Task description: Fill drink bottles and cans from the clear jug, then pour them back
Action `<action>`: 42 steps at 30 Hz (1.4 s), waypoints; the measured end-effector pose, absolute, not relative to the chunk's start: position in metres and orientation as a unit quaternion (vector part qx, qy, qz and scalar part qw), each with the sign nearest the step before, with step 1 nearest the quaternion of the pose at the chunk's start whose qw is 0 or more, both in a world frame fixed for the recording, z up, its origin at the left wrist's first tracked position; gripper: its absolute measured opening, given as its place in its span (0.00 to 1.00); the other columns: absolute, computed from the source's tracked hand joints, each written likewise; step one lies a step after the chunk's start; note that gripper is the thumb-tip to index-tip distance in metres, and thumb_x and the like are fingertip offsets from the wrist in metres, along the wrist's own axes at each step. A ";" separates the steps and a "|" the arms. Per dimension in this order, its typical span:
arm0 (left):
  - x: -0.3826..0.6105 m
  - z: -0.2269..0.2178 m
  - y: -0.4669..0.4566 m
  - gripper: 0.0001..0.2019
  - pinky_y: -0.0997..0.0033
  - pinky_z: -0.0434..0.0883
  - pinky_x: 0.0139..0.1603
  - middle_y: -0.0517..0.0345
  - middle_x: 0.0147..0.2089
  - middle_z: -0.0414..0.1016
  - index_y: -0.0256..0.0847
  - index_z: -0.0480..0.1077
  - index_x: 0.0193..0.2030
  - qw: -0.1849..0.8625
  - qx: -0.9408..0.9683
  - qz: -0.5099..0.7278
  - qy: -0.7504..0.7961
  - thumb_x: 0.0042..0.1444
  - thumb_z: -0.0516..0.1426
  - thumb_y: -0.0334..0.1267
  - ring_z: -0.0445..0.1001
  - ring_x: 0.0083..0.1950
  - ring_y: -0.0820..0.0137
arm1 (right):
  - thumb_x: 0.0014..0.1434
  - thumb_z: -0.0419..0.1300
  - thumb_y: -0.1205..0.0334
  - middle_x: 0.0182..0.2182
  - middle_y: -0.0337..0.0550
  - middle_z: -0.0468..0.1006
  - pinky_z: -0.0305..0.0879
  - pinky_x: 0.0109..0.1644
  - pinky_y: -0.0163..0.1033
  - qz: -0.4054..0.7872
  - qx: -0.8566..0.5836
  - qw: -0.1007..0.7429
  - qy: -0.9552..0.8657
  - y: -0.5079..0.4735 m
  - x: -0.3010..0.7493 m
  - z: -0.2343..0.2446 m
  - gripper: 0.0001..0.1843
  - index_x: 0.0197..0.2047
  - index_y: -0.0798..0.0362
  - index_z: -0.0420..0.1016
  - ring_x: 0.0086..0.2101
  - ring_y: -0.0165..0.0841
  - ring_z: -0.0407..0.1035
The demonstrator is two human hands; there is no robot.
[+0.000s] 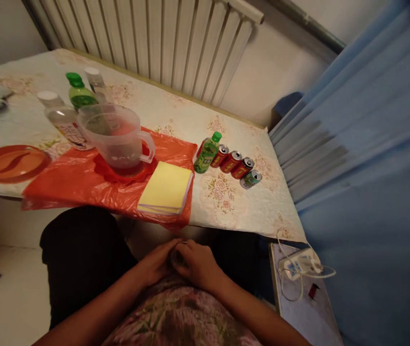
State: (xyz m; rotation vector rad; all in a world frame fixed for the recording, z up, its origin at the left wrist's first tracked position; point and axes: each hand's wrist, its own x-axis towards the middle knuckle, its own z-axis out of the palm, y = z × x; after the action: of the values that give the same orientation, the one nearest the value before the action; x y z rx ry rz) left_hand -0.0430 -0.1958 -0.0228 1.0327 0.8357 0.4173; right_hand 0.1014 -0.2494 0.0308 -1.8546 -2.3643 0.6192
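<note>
Both my hands rest together in my lap below the table's front edge. My left hand (156,263) lies against my right hand (195,263), fingers curled and touching; nothing nameable shows inside them. On the table above stand a clear plastic measuring jug (116,137) on an orange plastic sheet (78,180), and a yellow pad of paper (165,188) beside it. To the right a small green bottle (208,153) lies next to three red cans (232,161) and a green can (251,179).
Three bottles (70,103) stand behind the jug, and an orange plate (10,162) sits at the left. A white radiator (162,38) runs behind the table. A blue curtain (367,158) hangs on the right, above a small stand with a white charger and cable (300,264).
</note>
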 end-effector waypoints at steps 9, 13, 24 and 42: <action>-0.053 0.040 -0.180 0.42 0.56 0.62 0.62 0.52 0.58 0.70 0.42 0.61 0.62 0.736 0.611 0.190 0.223 0.38 0.69 0.42 0.67 0.59 0.55 | 0.50 0.66 0.64 0.38 0.39 0.77 0.64 0.43 0.36 0.303 -0.596 0.265 -0.695 -0.232 0.140 0.119 0.16 0.44 0.51 0.74 0.37 0.33 0.70; -0.042 0.061 -0.172 0.39 0.55 0.63 0.61 0.50 0.59 0.70 0.40 0.61 0.61 0.669 0.651 0.246 0.263 0.39 0.67 0.37 0.68 0.58 0.54 | 0.50 0.67 0.64 0.37 0.38 0.77 0.64 0.43 0.36 0.284 -0.573 0.321 -0.698 -0.216 0.143 0.160 0.17 0.44 0.51 0.75 0.37 0.32 0.69; -0.046 0.090 -0.145 0.37 0.59 0.70 0.51 0.52 0.53 0.72 0.39 0.59 0.61 0.536 0.707 0.297 0.353 0.43 0.65 0.40 0.72 0.51 0.58 | 0.49 0.68 0.53 0.21 0.29 0.60 0.45 0.17 0.26 0.571 -0.486 0.590 -0.300 -0.196 0.160 0.149 0.16 0.37 0.52 0.72 0.18 0.21 0.52; -0.036 0.061 -0.167 0.35 0.59 0.66 0.58 0.54 0.55 0.72 0.41 0.63 0.59 0.537 0.735 0.260 0.321 0.40 0.64 0.33 0.70 0.55 0.57 | 0.58 0.63 0.62 0.48 0.44 0.75 0.60 0.57 0.46 0.275 -0.540 0.338 -0.720 -0.210 0.177 0.160 0.21 0.55 0.46 0.69 0.50 0.38 0.68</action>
State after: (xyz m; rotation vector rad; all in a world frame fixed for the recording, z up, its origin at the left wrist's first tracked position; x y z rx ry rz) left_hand -0.0364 -0.1674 0.0614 1.7499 0.7650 0.6190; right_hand 0.1769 -0.2101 0.1604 -1.4077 -1.8765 0.7158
